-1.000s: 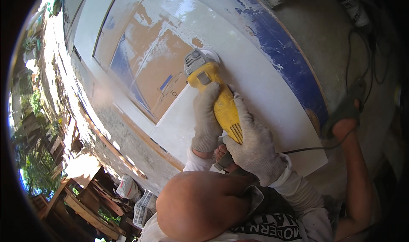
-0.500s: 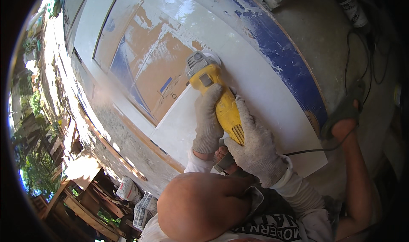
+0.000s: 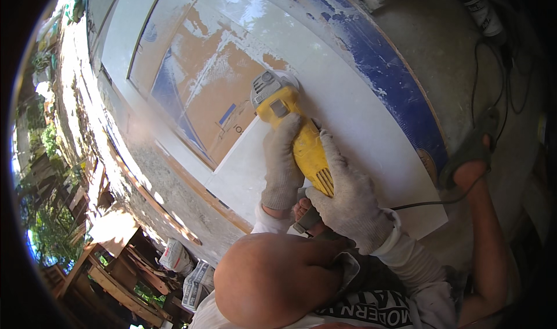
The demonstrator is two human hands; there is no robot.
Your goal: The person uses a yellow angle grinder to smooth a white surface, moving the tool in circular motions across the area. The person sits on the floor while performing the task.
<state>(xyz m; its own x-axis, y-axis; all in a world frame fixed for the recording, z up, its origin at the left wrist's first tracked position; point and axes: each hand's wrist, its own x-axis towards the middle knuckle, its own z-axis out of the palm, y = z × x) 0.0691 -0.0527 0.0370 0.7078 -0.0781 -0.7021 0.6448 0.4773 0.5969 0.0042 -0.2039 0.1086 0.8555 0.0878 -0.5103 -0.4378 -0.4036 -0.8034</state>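
A yellow angle grinder [image 3: 307,152] with a grey head lies across the pale panel, held in both my gloved hands. My left hand [image 3: 282,161] is wrapped round its body just behind the head. Farther back, my right hand [image 3: 348,204] grips the rear end. The pale disc [image 3: 292,81] shows only in part past the head, low over the white panel [image 3: 371,155]; whether it touches cannot be told. Left of the head, a framed opening shows brown board [image 3: 212,135] with blue print and pale smears.
A scuffed blue strip [image 3: 389,91] runs along the panel's right side. The black cord [image 3: 423,204] leads right past my sandalled foot [image 3: 471,161]. Filled sacks [image 3: 197,285] and stacked wood [image 3: 125,288] stand at lower left. A cylindrical container [image 3: 483,16] is at upper right.
The grinder's head has shifted very slightly left over the panel. My grip with both hands looks the same.
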